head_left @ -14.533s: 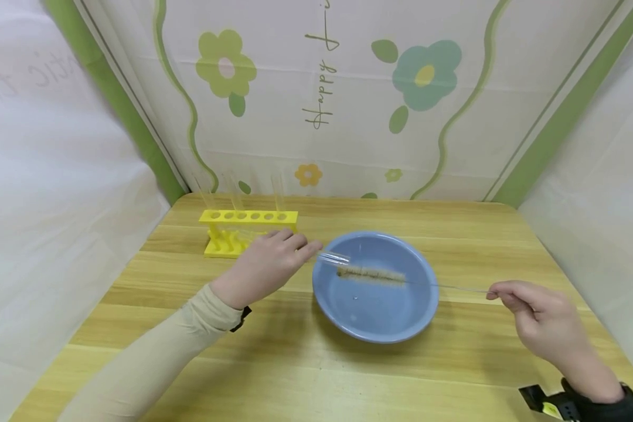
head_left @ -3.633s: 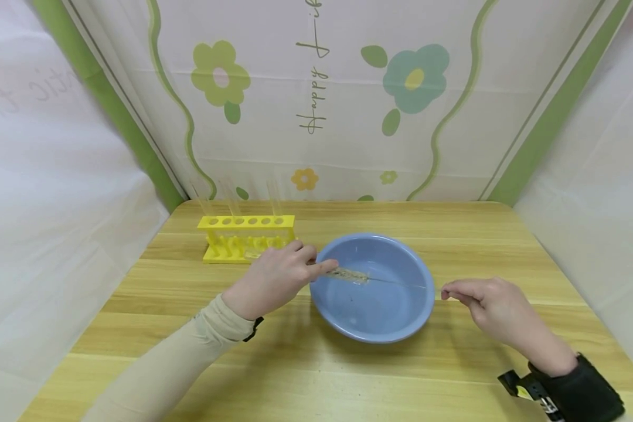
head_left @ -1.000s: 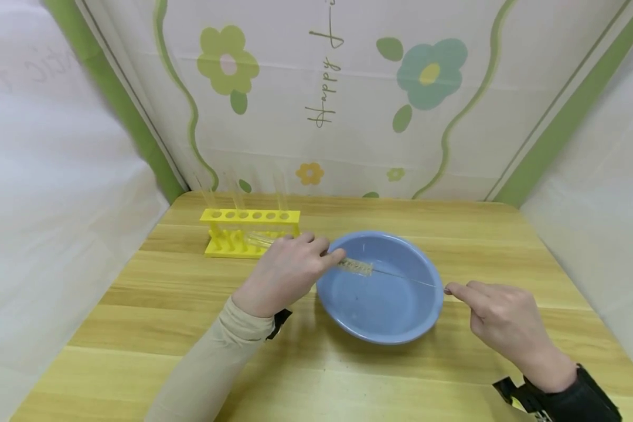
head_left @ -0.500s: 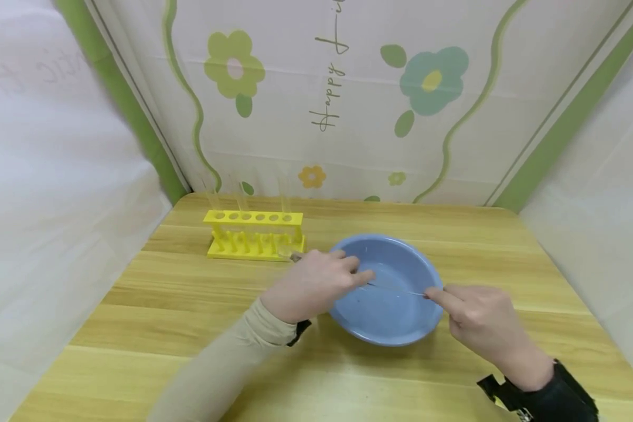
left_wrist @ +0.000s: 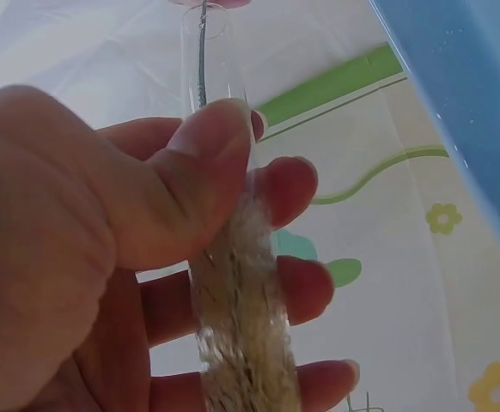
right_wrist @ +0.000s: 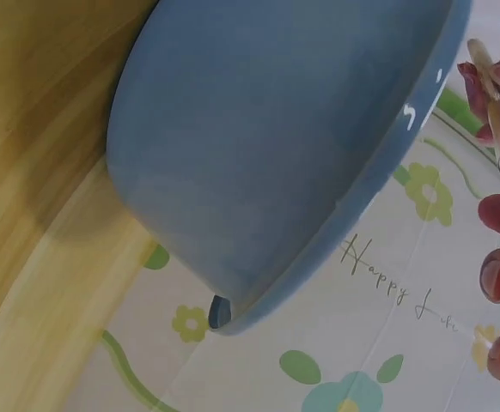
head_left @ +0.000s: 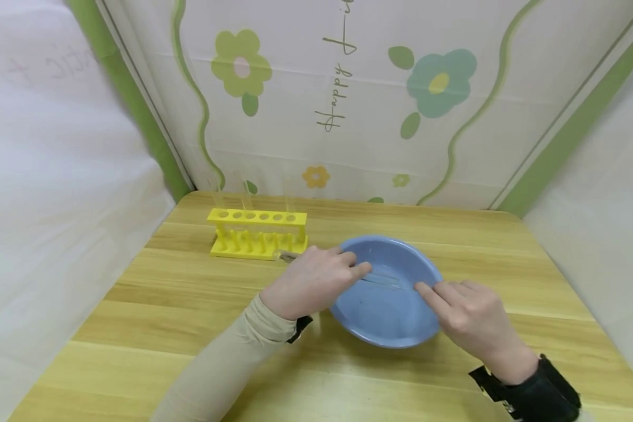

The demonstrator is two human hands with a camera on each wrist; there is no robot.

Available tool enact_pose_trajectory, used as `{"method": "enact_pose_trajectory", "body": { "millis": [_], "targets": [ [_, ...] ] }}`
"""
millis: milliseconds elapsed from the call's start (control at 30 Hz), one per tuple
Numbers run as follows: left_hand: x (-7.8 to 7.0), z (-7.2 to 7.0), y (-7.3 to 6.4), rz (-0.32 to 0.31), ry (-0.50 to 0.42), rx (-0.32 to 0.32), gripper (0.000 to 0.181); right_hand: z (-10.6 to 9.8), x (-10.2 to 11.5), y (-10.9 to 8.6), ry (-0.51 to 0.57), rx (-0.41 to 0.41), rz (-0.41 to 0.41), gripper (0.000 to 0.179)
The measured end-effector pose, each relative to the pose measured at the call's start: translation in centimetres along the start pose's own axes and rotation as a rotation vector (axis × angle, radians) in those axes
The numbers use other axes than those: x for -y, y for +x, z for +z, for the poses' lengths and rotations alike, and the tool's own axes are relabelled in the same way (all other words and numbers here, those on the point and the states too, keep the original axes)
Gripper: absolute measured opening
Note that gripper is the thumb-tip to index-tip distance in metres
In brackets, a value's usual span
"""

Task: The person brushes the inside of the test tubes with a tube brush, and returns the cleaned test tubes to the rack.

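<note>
My left hand (head_left: pixel 316 281) grips a clear glass test tube (left_wrist: pixel 216 69), thumb on one side and fingers curled round the other. Inside the tube, the tan bristles of a test tube brush (left_wrist: pixel 246 326) fill the part below the thumb in the left wrist view. Its thin twisted-wire handle (left_wrist: pixel 202 60) runs out through the tube's mouth. My right hand (head_left: pixel 464 313) pinches that wire close to the mouth, over the right side of a blue basin (head_left: pixel 385 316). The tube lies nearly level above the basin, its far end reaching left past the left hand.
A yellow test tube rack (head_left: pixel 255 217) stands at the back left of the wooden table (head_left: pixel 137 328), with 3 clear tubes upright in it. A flower-printed cloth (head_left: pixel 369 146) hangs behind the table, with white sheets at both sides.
The brush, outside the tube at first, is now inside. Over the last second its bristles have slid deeper leftward. My right hand has moved left, closer to the left hand, which has shifted right.
</note>
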State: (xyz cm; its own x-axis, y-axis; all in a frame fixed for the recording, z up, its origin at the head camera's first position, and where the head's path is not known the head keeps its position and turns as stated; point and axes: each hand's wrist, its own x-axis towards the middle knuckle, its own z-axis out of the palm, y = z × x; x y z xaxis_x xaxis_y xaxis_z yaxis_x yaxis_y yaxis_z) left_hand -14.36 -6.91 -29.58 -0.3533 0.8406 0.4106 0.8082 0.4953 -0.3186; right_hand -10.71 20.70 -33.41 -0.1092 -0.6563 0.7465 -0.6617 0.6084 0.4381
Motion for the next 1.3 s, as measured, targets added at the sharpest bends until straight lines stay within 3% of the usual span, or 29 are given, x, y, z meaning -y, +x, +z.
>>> {"method": "enact_pose_trajectory", "body": {
  "millis": [367, 600, 867, 1133, 1300],
  "targets": [
    [-0.4, -0.7, 0.5, 0.011, -0.003, 0.044, 0.032, 0.2, 0.7, 1.2, -0.123, -0.144, -0.035, 0.023],
    [-0.3, -1.0, 0.5, 0.002, 0.007, 0.013, 0.032, 0.5, 0.7, 1.6, -0.131, -0.192, 0.002, 0.025],
    [0.3, -0.9, 0.1, 0.003, -0.062, -0.063, 0.035, -0.6, 0.3, 1.2, 0.072, -0.097, 0.182, 0.031],
    [0.6, -0.7, 0.1, -0.069, -0.018, -0.090, 0.024, 0.1, 0.6, 0.8, 0.129, 0.034, 0.233, 0.041],
    [0.6, -0.7, 0.1, -0.070, 0.023, -0.108, 0.022, 0.1, 0.3, 0.6, 0.269, 0.107, 0.327, 0.027]
  ]
}}
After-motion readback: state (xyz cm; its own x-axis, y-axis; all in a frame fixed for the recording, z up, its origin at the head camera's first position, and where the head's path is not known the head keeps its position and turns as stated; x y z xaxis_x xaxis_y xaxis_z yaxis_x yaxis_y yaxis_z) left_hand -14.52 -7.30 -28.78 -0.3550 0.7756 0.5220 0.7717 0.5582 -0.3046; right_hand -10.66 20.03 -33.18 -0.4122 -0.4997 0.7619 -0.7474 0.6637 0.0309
